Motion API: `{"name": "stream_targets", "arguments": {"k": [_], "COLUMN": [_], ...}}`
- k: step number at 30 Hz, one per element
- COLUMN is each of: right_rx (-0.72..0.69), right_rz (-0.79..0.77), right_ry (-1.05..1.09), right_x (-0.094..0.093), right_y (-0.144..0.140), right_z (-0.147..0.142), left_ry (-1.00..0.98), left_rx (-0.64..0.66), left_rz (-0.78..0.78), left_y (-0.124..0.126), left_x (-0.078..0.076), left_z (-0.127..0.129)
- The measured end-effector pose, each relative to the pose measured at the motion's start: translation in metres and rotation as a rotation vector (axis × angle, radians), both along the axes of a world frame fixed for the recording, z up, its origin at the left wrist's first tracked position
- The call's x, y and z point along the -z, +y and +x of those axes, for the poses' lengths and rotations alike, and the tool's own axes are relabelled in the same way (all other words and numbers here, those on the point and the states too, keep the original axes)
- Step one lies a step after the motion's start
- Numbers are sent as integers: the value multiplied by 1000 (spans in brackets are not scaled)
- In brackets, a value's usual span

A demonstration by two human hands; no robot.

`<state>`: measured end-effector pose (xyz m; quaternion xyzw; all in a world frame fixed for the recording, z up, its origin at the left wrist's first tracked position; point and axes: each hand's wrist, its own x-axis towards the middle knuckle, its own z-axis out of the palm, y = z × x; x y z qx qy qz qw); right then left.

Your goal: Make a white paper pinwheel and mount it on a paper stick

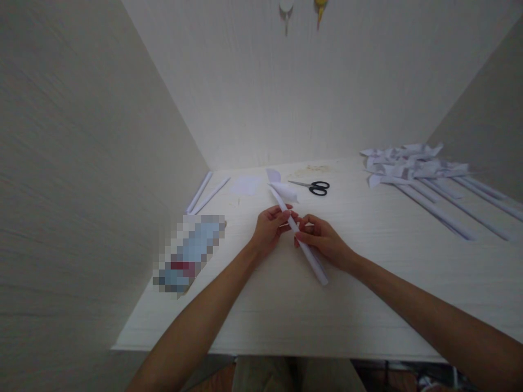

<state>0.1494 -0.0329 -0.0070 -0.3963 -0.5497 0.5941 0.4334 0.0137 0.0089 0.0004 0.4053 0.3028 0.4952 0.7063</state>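
Observation:
Between my hands is a paper pinwheel with a rolled paper stick (311, 260), held slanting over the table. Its folded paper blades (285, 190) point toward the back wall. My left hand (273, 226) pinches the stick just below the blades. Lower down, my right hand (318, 238) grips the same stick with thumb and fingers. A pair of scissors (318, 188) with black handles lies a little beyond my right hand. The far side of the stick and some fingertips are hidden.
Several finished paper pinwheels (417, 169) are piled at the back right. Two rolled paper sticks (210, 195) and paper squares (245, 185) lie at the back left. A blurred-out flat item (196, 253) rests at left. Walls enclose the white table (245, 326); hooks (286, 8) hang above.

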Motion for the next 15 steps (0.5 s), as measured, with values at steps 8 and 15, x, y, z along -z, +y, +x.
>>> {"name": "stream_targets", "arguments": {"k": [8,15], "right_rx": [-89,-331], "right_rz": [-3,-280], "right_ry": [-276,88], "right_x": [-2,-10], "right_y": [-9,-11], "right_z": [-5,1], "left_ry": [-17,-43], "left_rx": [-170,-65], "left_rz": [-5,6], "left_y": [2,3], "left_x": [-1,0], "left_z": [0,-2]}}
